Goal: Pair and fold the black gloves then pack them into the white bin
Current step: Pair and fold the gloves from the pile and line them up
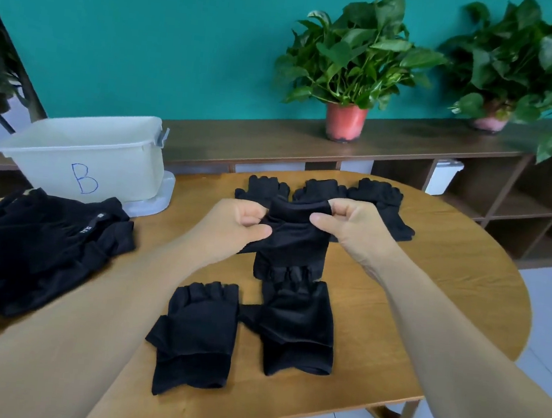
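Observation:
A black fingerless glove (293,244) hangs cuff-up above the middle of the wooden table (437,283). My left hand (235,221) pinches its cuff on the left and my right hand (351,227) pinches it on the right. Two more black gloves lie flat below, one (197,330) toward the front left and one (299,330) to its right. Three gloves (324,193) lie in a row at the table's far edge. The white bin (86,155), marked with a blue "B", stands at the back left on its lid.
A heap of black gloves with labelled straps (25,250) covers the table's left side. Behind the table runs a low wooden shelf (445,141) with two potted plants (351,67) against a teal wall. The table's rounded edge drops off at the right.

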The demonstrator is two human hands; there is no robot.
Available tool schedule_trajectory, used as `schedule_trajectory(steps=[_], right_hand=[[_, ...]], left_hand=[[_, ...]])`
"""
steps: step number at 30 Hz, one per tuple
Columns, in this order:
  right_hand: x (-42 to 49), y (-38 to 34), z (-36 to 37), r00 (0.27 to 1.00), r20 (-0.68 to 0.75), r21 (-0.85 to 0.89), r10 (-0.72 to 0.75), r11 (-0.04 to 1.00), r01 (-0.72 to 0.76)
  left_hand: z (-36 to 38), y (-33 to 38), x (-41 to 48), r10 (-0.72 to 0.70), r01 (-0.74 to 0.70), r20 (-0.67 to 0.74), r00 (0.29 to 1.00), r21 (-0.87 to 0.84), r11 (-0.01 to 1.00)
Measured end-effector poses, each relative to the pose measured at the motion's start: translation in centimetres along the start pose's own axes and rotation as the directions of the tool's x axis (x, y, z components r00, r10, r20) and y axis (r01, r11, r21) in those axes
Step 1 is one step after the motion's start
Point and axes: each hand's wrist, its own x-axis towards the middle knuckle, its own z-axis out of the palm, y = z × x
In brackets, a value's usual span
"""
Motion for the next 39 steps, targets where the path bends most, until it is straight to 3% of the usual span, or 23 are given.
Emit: schedule_trajectory(steps=[10, 17, 24, 30, 33, 39], right_hand=[[0.7, 2.5, -0.6, 1.000, -0.009, 0.022, 0.001, 1.000, -0.001], [-1.8, 3.1, -0.5, 0.999, 0.047, -0.013, -0.012, 1.000, 0.012], [-5.7, 5.1, 0.4, 0.994, 0.107, -0.278, -0.007, 0.960, 0.036], [-10.2, 7.0, 1.8, 0.988, 0.065, -0.555, -0.137, 0.819, 0.150], [-11.3, 8.9, 2.5, 0.960, 0.061, -0.621, -0.274, 0.742, 0.251], [-11.2, 9.2, 2.9, 0.928, 0.057, -0.696, -0.367, 0.652, 0.301]], left_hand=[[1.9, -1.2, 2.0, 0.073, -0.069, -0.029, 0.997, 0.104, 0.992], [2.2, -2.6, -0.1, 0.094, -0.096, 0.025, 0.995, 0.117, 0.989], [3.8, -4.5, -4.2, 0.160, -0.171, 0.080, 0.984, 0.153, 0.973], [5.6, -6.8, -6.4, 0.356, -0.357, 0.102, 0.929, 0.506, 0.785], [5.9, -7.4, -7.0, 0.414, -0.418, 0.143, 0.899, 0.563, 0.713], [5.9, -7.8, -7.1, 0.480, -0.475, 0.177, 0.859, 0.624, 0.621]])
